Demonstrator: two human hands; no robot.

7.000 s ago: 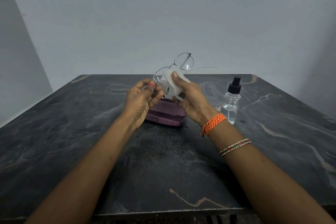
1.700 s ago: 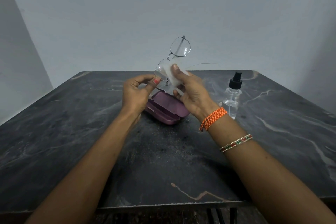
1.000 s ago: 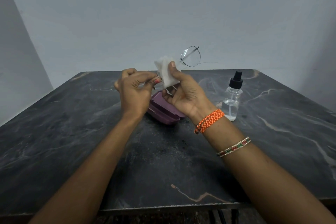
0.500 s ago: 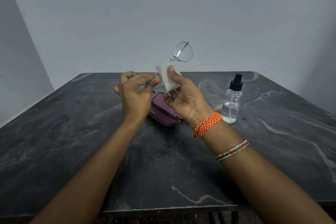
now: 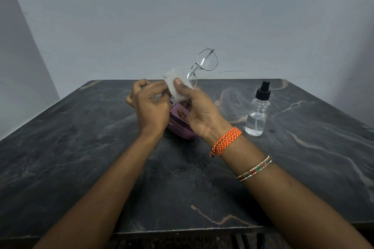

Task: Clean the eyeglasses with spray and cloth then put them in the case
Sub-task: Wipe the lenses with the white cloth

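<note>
I had the glasses [image 5: 202,66] up in the air above the far middle of the counter [image 5: 81,157], tilted so one lens stood high against the wall and the other sat lower, partly behind the cloth [image 5: 174,87]. My right hand [image 5: 199,111] was closed on that cloth, thumb on top pressing it over the lower lens. My left hand [image 5: 150,107] was curled shut beside it at the frame's near end — I judged it pinched the rim or a temple there, though the fingers hid the exact contact.

The frame looked like thin wire: light, springy, easy to bend, and the lenses would smear or scratch under a bare fingertip. I thought the safe hold was on the rim edge or hinge, with only cloth touching glass (and gentle pressure at that). The cloth itself was soft and limp.

The case [image 5: 180,123] lay directly under my hands, purple, mostly hidden by them — whether it lay open I could not tell. The spray [image 5: 257,115] stood upright well off to the right, clear of my path down.
</note>
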